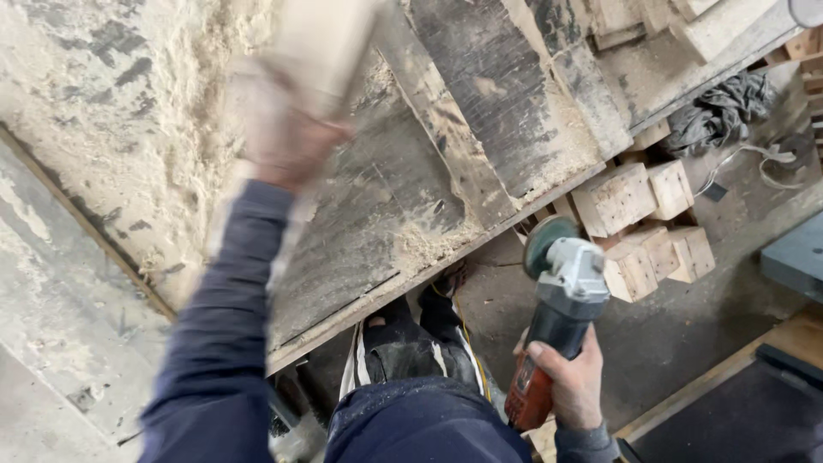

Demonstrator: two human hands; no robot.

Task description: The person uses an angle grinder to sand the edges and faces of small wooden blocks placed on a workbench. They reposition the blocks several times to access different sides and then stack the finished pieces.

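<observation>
Sawdust-strewn workbench [480, 111], stacked wooden blocks [643, 223] and grey rag [716, 111] on the floor.

left hand [279, 129]: blurred, grips pale wood block [321, 43] over dusty workbench [386, 214] | right hand [570, 381]: holds angle grinder [557, 309] near bench edge

- Woodworking shop, seen from above: rough plank surface [480, 111] caked w/ pale sawdust [163, 129].
- Cut wooden blocks [643, 223] stacked on dusty concrete floor [669, 334] beside it.
- Angle grinder [557, 317] w/ sanding disc in view; grey rags [716, 107] & loose cord nearby.
- Offcuts [634, 21] lie at surface's far end.
</observation>
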